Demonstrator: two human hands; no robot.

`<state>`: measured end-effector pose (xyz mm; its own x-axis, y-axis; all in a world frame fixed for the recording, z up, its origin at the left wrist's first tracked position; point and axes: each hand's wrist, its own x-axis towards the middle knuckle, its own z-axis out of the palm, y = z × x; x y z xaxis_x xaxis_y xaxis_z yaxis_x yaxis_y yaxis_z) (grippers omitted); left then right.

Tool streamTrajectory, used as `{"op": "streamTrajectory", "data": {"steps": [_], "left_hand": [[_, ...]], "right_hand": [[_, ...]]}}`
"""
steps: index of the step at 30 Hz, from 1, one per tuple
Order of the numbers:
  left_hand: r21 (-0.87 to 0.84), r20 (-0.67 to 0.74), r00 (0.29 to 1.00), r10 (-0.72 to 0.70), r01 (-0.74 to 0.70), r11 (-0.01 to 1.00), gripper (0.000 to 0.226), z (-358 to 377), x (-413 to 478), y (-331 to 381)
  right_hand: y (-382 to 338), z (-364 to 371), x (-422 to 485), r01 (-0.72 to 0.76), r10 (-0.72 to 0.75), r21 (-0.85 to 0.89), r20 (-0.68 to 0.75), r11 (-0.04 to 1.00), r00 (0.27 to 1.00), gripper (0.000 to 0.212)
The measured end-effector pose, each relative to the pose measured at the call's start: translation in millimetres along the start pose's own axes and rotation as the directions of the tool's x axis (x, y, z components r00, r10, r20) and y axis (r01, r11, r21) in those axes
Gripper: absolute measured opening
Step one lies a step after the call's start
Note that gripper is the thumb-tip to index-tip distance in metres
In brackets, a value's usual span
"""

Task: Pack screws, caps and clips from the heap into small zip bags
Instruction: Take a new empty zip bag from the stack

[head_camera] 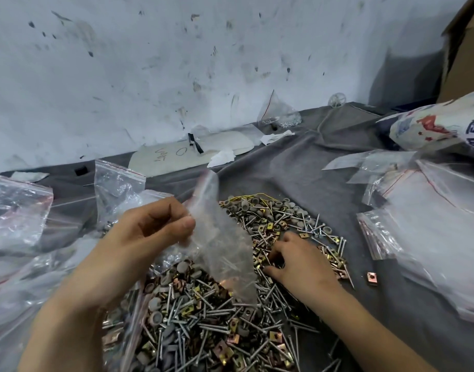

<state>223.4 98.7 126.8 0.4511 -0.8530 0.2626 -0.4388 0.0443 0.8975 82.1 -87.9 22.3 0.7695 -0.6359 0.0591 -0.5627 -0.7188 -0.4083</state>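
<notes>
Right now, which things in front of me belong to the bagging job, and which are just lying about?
Job: heap; bag pinched by the left hand; right hand on the heap; empty bags; filled bags.
Lying about: tissue; pad; sack; box.

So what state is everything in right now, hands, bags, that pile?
Heap of silver screws, grey caps and brass clips: loose on the grey cloth.
Small clear zip bag: held above the heap.
Left hand: pinching that bag.
Right hand: fingers curled into heap, grip hidden.
Stack of clear zip bags: flat, empty.
Lone brass clip: apart from heap.
</notes>
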Motion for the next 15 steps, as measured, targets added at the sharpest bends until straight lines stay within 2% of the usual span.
{"op": "streamTrajectory", "data": {"steps": [2, 3, 5, 6, 8, 10, 12, 13, 15], "left_hand": [[-0.320, 0.207, 0.977, 0.047, 0.023, 0.947, 0.024, 6.4, -5.0, 7.6], [-0.444, 0.292, 0.954, 0.072, 0.069, 0.893, 0.024, 10.3, -7.4, 12.4], [-0.501, 0.398, 0.911, 0.106, 0.119, 0.857, 0.021, 18.6, -10.1, 19.7], [-0.434, 0.427, 0.897, 0.116, 0.091, 0.896, 0.018, 22.6, -9.4, 21.6], [-0.153, 0.465, 0.883, 0.067, 0.006, 0.988, 0.014, 31.7, -4.2, 19.6], [0.159, 0.442, 0.893, -0.080, 0.010, 0.987, 0.011, 39.9, 3.1, 9.7], [0.419, 0.377, 0.905, -0.199, 0.024, 0.907, 0.018, 45.3, 7.5, 0.5], [0.506, 0.346, 0.907, -0.240, 0.035, 0.862, 0.020, 47.1, 8.0, -2.0], [0.601, 0.296, 0.913, -0.280, 0.050, 0.798, 0.023, 48.4, 8.2, -4.4]], "right_hand": [[0.6, 0.6, -2.3, 0.022, -0.022, -0.024, -0.016, 0.999, 1.000, 0.025], [0.7, 0.8, -2.5, 0.023, -0.022, 0.036, -0.035, 0.999, 0.999, 0.023], [3.1, 0.4, -0.5, 0.015, -0.004, 0.216, -0.051, 0.976, 0.999, 0.011], [3.5, -0.1, 1.8, 0.011, -0.005, 0.239, -0.026, 0.971, 1.000, 0.007], [5.8, 0.9, 5.1, 0.023, -0.012, 0.246, -0.048, 0.969, 0.999, 0.008], [5.6, 0.3, 4.9, 0.047, 0.037, 0.474, -0.165, 0.879, 0.986, 0.017], [5.7, -3.6, 1.7, 0.076, 0.099, 0.788, -0.172, 0.611, 0.980, 0.019], [5.3, -6.5, 0.5, 0.084, 0.099, 0.880, -0.147, 0.468, 0.984, 0.020], [4.7, -11.1, -1.6, 0.118, 0.034, 0.951, -0.133, 0.285, 0.991, 0.027]]}}
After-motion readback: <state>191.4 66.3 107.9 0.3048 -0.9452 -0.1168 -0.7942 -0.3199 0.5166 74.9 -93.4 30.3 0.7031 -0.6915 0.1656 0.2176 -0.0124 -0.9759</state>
